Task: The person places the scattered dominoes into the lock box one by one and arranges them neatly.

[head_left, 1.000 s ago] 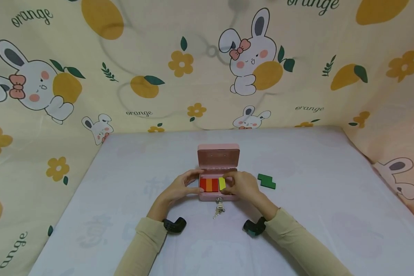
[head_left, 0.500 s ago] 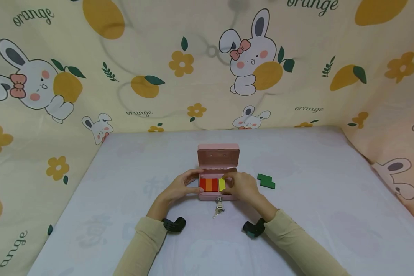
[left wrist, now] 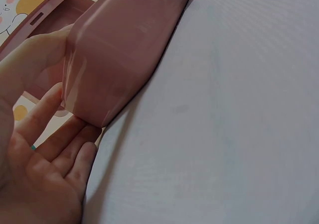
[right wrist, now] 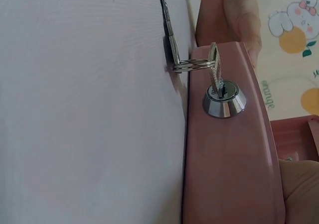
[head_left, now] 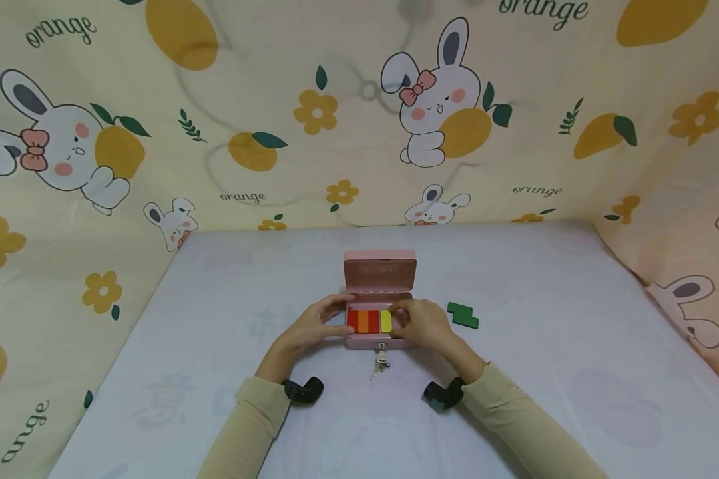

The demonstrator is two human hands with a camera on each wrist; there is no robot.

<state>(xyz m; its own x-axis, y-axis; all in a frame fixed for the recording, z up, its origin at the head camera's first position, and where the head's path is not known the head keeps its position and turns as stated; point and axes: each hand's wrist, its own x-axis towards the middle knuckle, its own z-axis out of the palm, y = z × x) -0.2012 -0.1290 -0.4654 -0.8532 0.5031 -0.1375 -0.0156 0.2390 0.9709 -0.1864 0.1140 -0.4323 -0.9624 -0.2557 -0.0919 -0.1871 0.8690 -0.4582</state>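
The pink metal cash box (head_left: 374, 344) stands with its lid (head_left: 379, 274) raised. My left hand (head_left: 313, 324) grips its left end, thumb at the front and fingers toward the back; the left wrist view shows that hand (left wrist: 45, 159) around the box corner. Inside lie red and orange blocks (head_left: 363, 321) side by side, with a yellow block (head_left: 386, 321) to their right. My right hand (head_left: 422, 322) reaches over the box's right end, thumb and finger pinching the yellow block near its right edge. That hand hides the right part of the interior, and its fingertips are out of the right wrist view.
A key ring with keys (head_left: 380, 364) hangs from the front lock (right wrist: 224, 100). A green stepped block (head_left: 463, 315) lies on the white-covered table (head_left: 359, 426), right of the box. A patterned cloth (head_left: 347, 120) stands behind and at both sides.
The yellow block has gone from slightly tilted to straight beside the red and orange ones. My right fingertips have shifted slightly right. The left hand has kept its place.
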